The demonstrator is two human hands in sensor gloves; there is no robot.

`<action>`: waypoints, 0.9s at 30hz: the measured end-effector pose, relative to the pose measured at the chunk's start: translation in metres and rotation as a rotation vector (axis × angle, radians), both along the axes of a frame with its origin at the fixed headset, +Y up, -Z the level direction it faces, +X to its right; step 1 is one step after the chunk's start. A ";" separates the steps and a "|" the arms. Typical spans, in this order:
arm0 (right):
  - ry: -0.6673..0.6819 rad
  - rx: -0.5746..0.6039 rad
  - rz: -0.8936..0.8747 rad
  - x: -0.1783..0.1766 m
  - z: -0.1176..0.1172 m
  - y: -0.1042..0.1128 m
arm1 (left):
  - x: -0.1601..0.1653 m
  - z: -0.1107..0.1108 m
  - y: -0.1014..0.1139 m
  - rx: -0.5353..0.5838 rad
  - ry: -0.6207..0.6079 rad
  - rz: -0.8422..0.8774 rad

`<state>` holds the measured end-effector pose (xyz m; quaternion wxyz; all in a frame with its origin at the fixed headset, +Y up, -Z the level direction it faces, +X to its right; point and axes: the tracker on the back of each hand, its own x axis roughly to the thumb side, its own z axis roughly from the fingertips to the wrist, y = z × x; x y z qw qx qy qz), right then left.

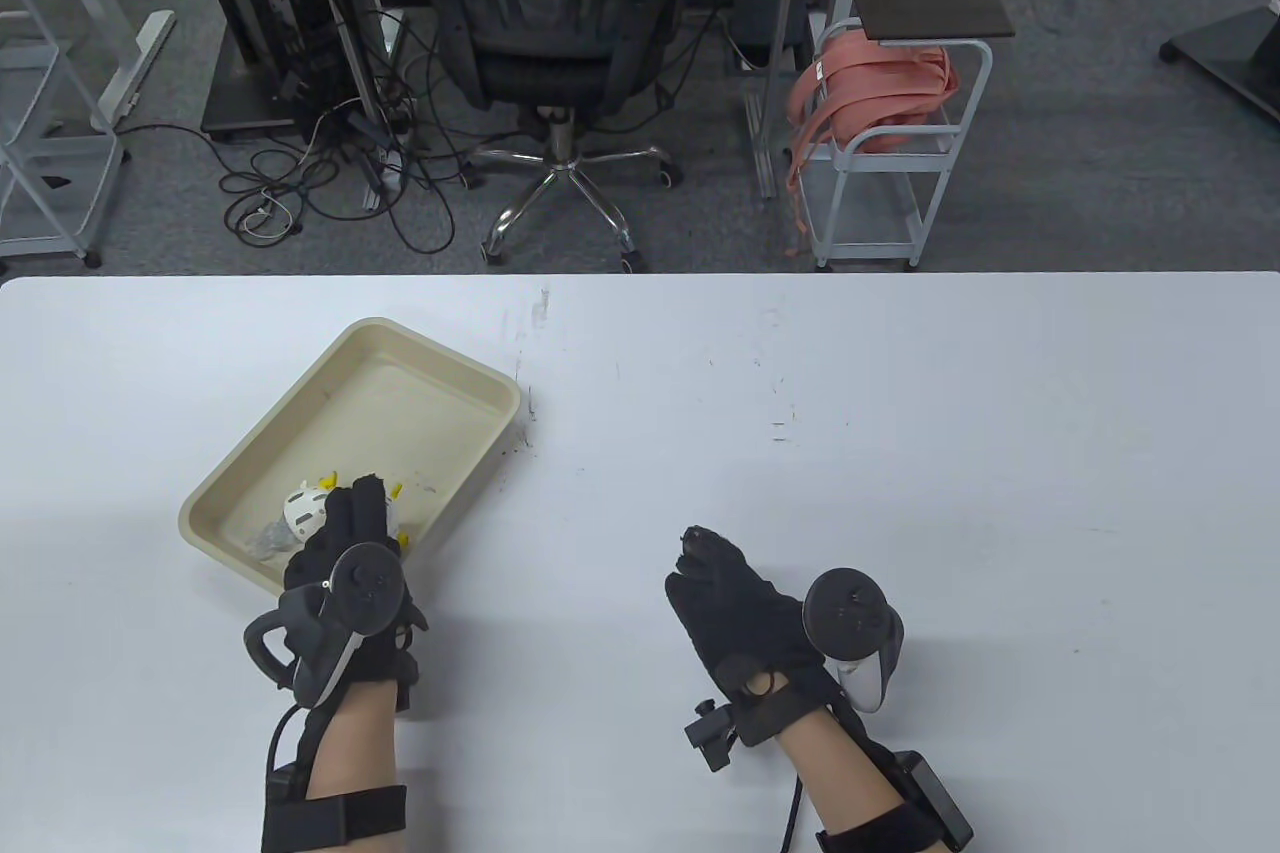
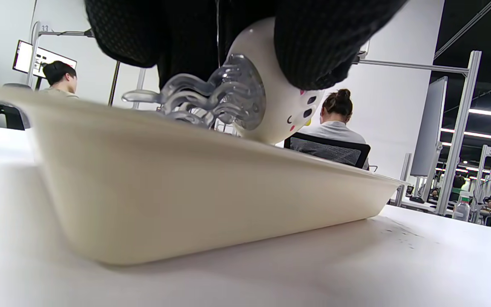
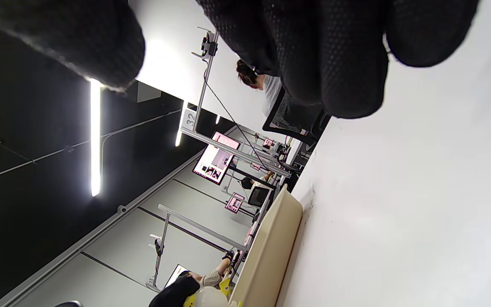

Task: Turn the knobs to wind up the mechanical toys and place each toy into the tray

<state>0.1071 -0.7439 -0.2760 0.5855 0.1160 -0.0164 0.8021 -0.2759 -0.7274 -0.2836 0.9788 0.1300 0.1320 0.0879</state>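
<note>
A beige tray (image 1: 400, 393) lies on the left of the white table. My left hand (image 1: 352, 511) reaches over the tray's near corner and grips a white wind-up toy (image 1: 303, 511) with yellow bits and a clear plastic part. In the left wrist view my gloved fingers (image 2: 322, 47) curl round the toy (image 2: 271, 106), which hangs just above the tray's rim (image 2: 186, 140). Whether it touches the tray floor is hidden. My right hand (image 1: 705, 548) rests on the table to the right, its fingers loosely curled and holding nothing. The right wrist view shows the tray (image 3: 271, 251) side-on.
Beyond the table's far edge stand a black office chair (image 1: 555, 13) and a white cart (image 1: 880, 143) with pink straps. Seated people show in the background of both wrist views. The table surface (image 1: 950, 453) right of the tray is bare white.
</note>
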 end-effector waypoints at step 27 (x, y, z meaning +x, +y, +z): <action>0.003 -0.017 -0.013 0.002 0.000 0.003 | -0.001 0.018 0.019 0.144 0.042 0.013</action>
